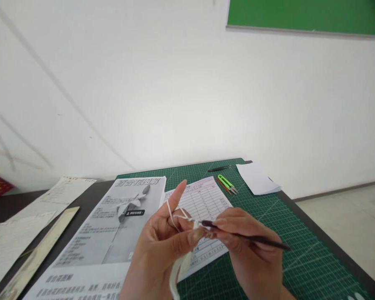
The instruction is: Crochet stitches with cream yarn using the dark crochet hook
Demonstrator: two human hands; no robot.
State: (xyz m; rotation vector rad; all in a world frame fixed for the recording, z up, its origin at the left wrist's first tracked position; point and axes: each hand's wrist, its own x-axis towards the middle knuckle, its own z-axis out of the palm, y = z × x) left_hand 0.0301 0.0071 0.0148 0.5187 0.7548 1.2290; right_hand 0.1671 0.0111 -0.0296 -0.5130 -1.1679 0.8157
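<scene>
Holding a small white piece of yarn work (196,227) between thumb and fingers, the left hand (162,241) is pointing its forefinger upward, and a strand of yarn (169,212) is looping around that finger and running across to the work. The right hand (256,254) is gripping a dark hook (268,240) much like a pencil; the hook's tip is meeting the edge of the work, though whether it is passing through a loop is too small to tell. A pale strip (175,275) is hanging below the left hand.

Both hands are working above a green mat (306,258) that is covering much of the dark counter (95,195). Beneath them, a chart sheet (203,196) is lying partly hidden, and a printed page with a flower picture (96,233) is resting to its left. Beyond the right hand, bright green snips (225,182) are lying beside a thin red stick (224,186), with dark tweezers (218,168) sitting farther back and a blank sheet (256,177) stretching over the mat's right edge. At far left, a ruler (40,254) is lying beside handwritten papers (12,237).
</scene>
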